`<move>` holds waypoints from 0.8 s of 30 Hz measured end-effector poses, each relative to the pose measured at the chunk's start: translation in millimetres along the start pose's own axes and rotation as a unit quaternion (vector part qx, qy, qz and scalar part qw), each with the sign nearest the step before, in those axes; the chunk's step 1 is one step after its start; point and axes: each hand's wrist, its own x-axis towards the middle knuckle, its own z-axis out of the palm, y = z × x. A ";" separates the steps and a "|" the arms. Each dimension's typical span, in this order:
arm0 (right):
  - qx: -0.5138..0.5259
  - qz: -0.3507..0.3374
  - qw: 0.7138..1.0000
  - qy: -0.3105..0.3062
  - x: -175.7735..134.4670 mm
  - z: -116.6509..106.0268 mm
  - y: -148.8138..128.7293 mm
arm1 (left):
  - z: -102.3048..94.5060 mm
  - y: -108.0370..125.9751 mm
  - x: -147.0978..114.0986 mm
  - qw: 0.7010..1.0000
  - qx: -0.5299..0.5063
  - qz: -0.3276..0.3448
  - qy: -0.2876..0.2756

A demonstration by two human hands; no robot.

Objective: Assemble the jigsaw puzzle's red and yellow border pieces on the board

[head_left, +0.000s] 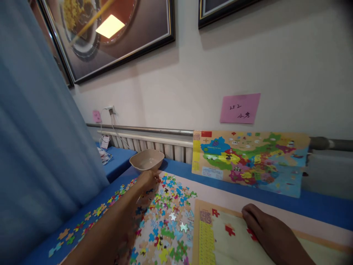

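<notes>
My left hand [146, 180] reaches to the far end of a spread of loose jigsaw pieces [162, 209], its fingers pinched, with a small reddish piece at the fingertips. On the right lies a puzzle board [196, 228] with a tan border and a yellow text panel [206, 241]. My right hand [261, 224] rests over this board with curled fingers; whether it holds anything is hidden. A red piece [251, 234] shows partly beside that hand. Another red piece [230, 230] lies loose on the board's pale inner area, and a red one [215, 212] sits at its upper left corner.
A beige bowl [147, 160] stands just beyond my left hand. The printed map sheet [248, 162] leans upright against the wall rail. More pieces [96, 211] lie on the blue cover at left, near a blue curtain [41, 129]. A radiator [176, 149] runs behind.
</notes>
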 end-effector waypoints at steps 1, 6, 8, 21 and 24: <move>0.000 0.000 1.000 -0.001 0.0 0.2 0.3 | -0.6 3.2 0.3 1.000 0.006 0.012 0.001; 0.005 -0.002 1.000 -0.002 -0.1 1.4 2.6 | 1.6 9.5 9.1 0.998 0.039 0.042 -0.019; 0.007 -0.004 1.000 0.001 -0.3 1.1 2.6 | 3.6 7.6 12.1 0.998 0.046 0.043 -0.028; 0.011 -0.006 1.000 0.009 0.7 -1.5 0.2 | -3.7 -11.4 0.8 1.000 0.023 -0.009 0.013; 0.004 0.008 1.000 -0.006 0.9 -3.4 -1.4 | -13.4 -28.2 -19.2 0.998 0.041 -0.027 0.029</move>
